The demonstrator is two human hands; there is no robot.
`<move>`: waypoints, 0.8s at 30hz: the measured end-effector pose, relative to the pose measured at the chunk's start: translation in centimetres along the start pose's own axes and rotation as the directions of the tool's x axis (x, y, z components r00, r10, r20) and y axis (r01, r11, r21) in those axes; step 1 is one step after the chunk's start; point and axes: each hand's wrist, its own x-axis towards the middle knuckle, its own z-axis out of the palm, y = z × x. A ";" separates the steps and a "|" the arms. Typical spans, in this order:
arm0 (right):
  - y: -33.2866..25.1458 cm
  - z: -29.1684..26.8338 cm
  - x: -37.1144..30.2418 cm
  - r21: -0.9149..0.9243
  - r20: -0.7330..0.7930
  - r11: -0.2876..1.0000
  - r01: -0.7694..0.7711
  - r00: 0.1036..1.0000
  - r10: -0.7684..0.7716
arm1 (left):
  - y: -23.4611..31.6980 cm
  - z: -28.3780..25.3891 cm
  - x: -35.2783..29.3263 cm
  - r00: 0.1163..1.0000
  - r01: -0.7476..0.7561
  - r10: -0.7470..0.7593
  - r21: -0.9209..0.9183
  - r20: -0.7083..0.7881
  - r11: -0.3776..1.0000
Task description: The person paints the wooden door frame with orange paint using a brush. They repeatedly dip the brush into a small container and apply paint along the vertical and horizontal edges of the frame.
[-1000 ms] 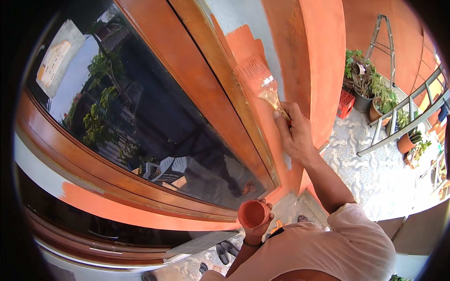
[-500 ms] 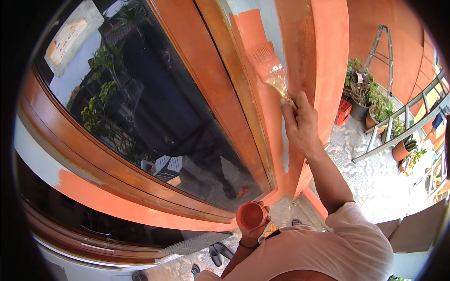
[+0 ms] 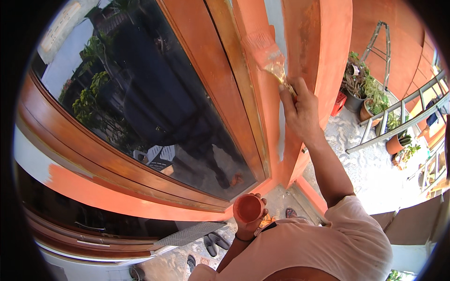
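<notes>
My right hand is closed around the handle of a wide paintbrush. Its bristles, coated in orange paint, press flat against a narrow wall strip beside the wooden window frame. Fresh orange covers much of that strip, and a pale grey-white band runs down its right side. Lower down, my left hand grips a small round cup from below and the side. Orange paint coats the cup's inside; how deep it is I cannot tell.
A dark glass pane in a brown wooden frame fills the left. Potted plants, a red crate and a metal ladder stand to the right. Black slippers lie on the patterned floor.
The view has shifted slightly, so the window and floor sit higher in the picture. The brush stays on the wall strip, a little higher in view. Both hands keep their hold.
</notes>
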 end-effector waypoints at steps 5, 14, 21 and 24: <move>3.8 -2.0 -10.0 -0.010 0.133 0.958 -0.286 0.949 0.285 | 0.7 0.0 -0.7 1.000 -0.021 0.021 0.031 0.023 0.999; -0.4 -3.0 -1.2 0.003 -0.140 1.000 0.007 0.990 -0.006 | 0.6 0.6 -0.3 1.000 -0.020 0.021 -0.055 0.019 0.998; 2.5 -1.1 2.5 -0.216 -0.124 0.960 0.179 0.970 -0.209 | -0.1 0.7 -0.5 0.998 -0.015 0.016 0.019 -0.065 1.000; 6.4 -0.1 -4.4 -0.174 -0.062 0.982 -0.067 0.996 0.056 | 0.1 -0.2 -1.5 0.997 -0.040 0.042 0.031 -0.067 0.999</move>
